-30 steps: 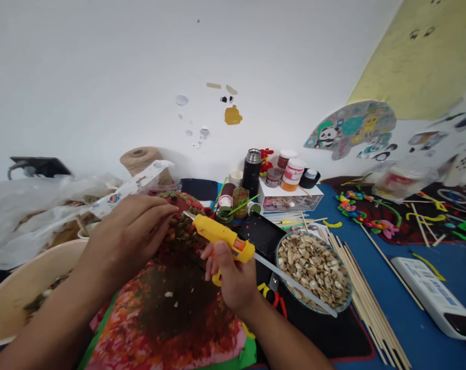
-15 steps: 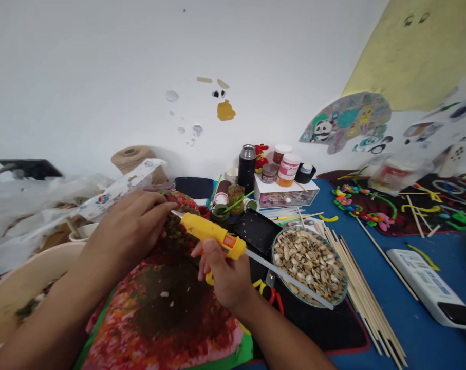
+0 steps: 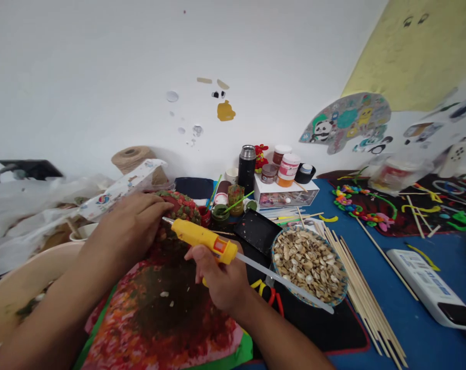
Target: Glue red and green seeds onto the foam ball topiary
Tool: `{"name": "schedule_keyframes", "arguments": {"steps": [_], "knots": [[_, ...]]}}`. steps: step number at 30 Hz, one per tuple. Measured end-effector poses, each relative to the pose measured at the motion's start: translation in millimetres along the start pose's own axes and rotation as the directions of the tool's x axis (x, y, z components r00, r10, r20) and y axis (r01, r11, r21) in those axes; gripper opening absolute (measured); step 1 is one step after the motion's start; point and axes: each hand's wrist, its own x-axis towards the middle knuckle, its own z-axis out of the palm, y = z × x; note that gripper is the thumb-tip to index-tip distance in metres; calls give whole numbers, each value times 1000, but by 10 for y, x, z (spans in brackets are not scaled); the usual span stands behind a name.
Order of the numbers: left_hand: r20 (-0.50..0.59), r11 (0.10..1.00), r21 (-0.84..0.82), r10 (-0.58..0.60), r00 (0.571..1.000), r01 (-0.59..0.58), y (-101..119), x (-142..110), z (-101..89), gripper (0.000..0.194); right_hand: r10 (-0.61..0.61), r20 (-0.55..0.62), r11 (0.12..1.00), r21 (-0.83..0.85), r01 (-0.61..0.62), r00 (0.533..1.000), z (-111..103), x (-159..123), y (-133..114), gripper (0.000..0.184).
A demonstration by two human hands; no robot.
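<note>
My right hand (image 3: 221, 277) is closed around the grip of a yellow hot glue gun (image 3: 196, 234). A long translucent glue stick (image 3: 286, 281) sticks out of its back end, and its metal nozzle points left at my left hand (image 3: 130, 221). The fingers of my left hand are bent together against a rounded, bumpy object in red and green (image 3: 184, 205); the hand and the gun hide part of it, and the fingertips are mostly out of sight. Under both hands lies a sheet smeared with red and dark paint (image 3: 167, 339), with small pale bits on it.
A round basket of shell pieces (image 3: 310, 262) stands at right, with a black tray (image 3: 258, 231) behind it. Thin wooden sticks (image 3: 366, 303) lie alongside. Paint jars (image 3: 220, 211) and a black thermos (image 3: 247, 169) stand at the back. A large pale bowl (image 3: 9, 298) is at left.
My right hand has moved the glue gun slightly left and down. My left hand has shifted a little left, and more of the bumpy red and green object shows.
</note>
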Motion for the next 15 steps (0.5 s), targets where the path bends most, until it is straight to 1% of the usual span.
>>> {"name": "schedule_keyframes", "arguments": {"steps": [5,8,11,15], "knots": [[-35,999,15,45,998,-45,17,9,-5,43,15,-3,1000,26,-15,1000,-1,-11,24,66],[-58,999,12,53,997,-52,17,-6,-1,44,12,-11,999,52,-12,1000,0,-21,35,64],[-53,998,-3,56,997,-56,-14,-20,3,43,0,-16,999,54,1,1000,0,-19,28,64],[-17,996,-34,79,997,-80,-66,-12,-2,41,-1,-16,998,69,2,1000,-2,-15,27,65]]}}
